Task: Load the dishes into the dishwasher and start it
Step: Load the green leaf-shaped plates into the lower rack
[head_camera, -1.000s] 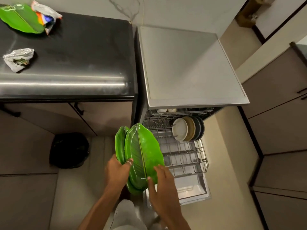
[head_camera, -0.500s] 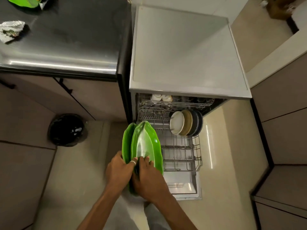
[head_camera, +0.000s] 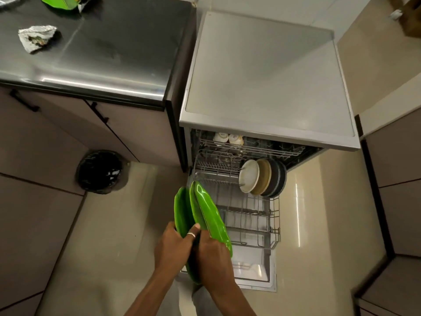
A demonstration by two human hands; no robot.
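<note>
I hold green leaf-shaped plates (head_camera: 206,213) on edge above the left side of the pulled-out lower rack (head_camera: 252,215) of the open dishwasher (head_camera: 262,87). My left hand (head_camera: 174,245) grips the left plate, thumb with a ring between the plates. My right hand (head_camera: 213,254) grips the right plate, tilting it away toward the rack. Several round plates (head_camera: 262,177) stand in the rack's far right. Two white cups (head_camera: 229,138) sit in the upper rack.
A dark counter (head_camera: 102,49) at left carries a crumpled foil wrapper (head_camera: 37,37) and another green plate (head_camera: 58,1). A black-lined bin (head_camera: 100,171) stands on the floor below it. Cabinets (head_camera: 396,179) line the right side. The open door (head_camera: 252,270) lies under the rack.
My right hand closed on the front plate's lower end and is pulling it apart from the others toward the rack. The view shifted closer to the dishwasher.
</note>
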